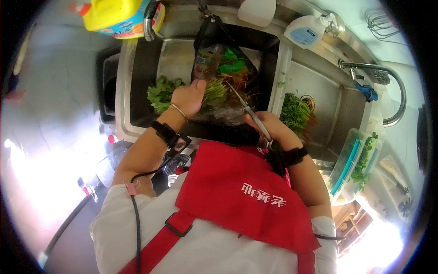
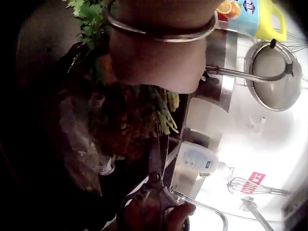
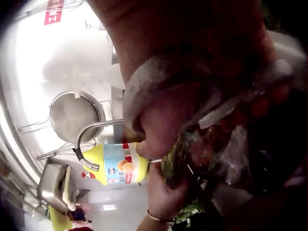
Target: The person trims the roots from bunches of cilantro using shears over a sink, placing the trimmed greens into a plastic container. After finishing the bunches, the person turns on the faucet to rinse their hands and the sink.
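My left hand grips a bunch of leafy cilantro-like greens over the left sink basin. The leaves spread out to the left of the fist, and the cut-looking stems stick out on its right side. My right hand holds metal scissors by the handles, their blades pointing at the stem ends. Brown stringy roots lie beside the blade tips, over a black plastic bag. Inside the bag are a bright green scrap and clear plastic.
Another bunch of greens lies in the right basin, near the drain. A curved faucet stands at the right. Behind the sink are a yellow jug and a white bottle. A clear container with greens sits at the right.
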A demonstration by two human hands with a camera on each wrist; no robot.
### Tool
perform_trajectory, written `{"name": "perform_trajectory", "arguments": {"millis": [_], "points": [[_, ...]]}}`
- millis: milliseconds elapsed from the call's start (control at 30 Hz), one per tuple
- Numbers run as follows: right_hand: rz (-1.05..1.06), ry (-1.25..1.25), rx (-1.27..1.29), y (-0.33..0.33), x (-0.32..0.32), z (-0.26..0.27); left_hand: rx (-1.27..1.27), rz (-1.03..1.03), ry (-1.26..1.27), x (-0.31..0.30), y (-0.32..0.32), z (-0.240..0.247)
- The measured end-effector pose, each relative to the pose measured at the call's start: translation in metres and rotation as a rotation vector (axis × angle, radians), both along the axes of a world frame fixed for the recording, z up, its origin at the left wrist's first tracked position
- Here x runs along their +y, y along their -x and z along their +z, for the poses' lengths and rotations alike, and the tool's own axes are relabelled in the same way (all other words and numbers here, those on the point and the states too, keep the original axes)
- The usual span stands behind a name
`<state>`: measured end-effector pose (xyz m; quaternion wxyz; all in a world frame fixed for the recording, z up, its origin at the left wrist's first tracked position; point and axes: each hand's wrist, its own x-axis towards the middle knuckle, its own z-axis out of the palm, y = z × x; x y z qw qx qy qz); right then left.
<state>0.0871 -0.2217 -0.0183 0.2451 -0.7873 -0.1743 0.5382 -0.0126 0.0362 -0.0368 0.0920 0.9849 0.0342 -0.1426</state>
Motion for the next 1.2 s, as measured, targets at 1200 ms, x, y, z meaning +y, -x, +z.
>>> {"name": "perform_trajectory", "arguments": {"millis": [1200], "points": [[-0.104,-0.197,0.060,-0.004,-0.011,0.026,0.057,0.536,1.396,0.060,-0.002,0.024]]}}
